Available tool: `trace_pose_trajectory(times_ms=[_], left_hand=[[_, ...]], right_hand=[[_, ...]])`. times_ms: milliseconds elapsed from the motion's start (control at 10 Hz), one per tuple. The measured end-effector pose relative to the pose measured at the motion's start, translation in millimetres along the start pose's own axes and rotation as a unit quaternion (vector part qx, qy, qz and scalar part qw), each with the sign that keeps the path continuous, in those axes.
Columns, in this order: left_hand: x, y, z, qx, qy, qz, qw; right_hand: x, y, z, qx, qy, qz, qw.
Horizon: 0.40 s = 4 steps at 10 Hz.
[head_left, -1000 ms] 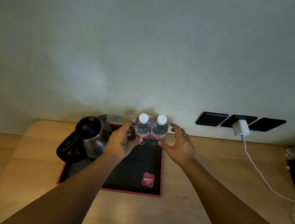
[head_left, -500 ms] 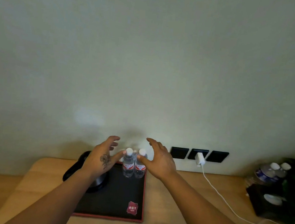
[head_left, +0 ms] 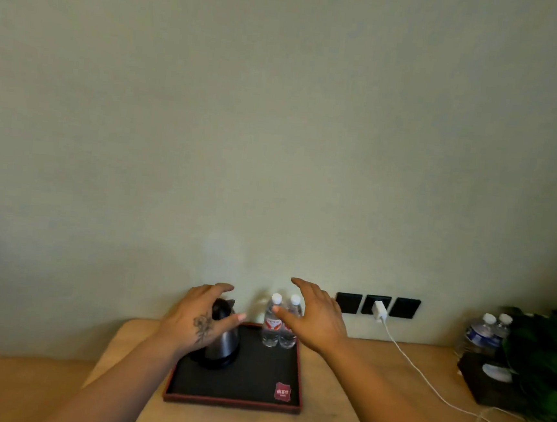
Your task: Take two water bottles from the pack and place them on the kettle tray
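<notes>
Two clear plastic water bottles with white caps (head_left: 276, 325) stand upright, touching, at the far right of a black red-rimmed kettle tray (head_left: 238, 380), beside a steel kettle (head_left: 222, 340). The left hand (head_left: 198, 321) and right hand (head_left: 315, 318) hover open, holding nothing.

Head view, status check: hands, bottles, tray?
Left hand and right hand open, empty. Two clear white-capped water bottles upright together at back of black red-rimmed tray, beside steel kettle. No obstruction.
</notes>
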State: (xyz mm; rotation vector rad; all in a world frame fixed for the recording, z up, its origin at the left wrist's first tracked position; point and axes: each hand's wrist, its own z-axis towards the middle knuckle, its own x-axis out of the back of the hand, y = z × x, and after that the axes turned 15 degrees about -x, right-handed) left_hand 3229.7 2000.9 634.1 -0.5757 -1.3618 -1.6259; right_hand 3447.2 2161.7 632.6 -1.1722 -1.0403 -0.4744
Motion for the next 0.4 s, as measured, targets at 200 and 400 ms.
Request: trace_pose_trajectory(times_ms=[200,400], left_hand=[[56,11,-78,-0.038,-0.033,0.083,0.995],[108,36,-121,-0.024,-0.052,0.121,0.991]], right_hand=[[-2,-36,-89,0.005,-0.009,-0.008,1.0],[30,-65,-147,0.029,-0.008,-0.024,0.999]])
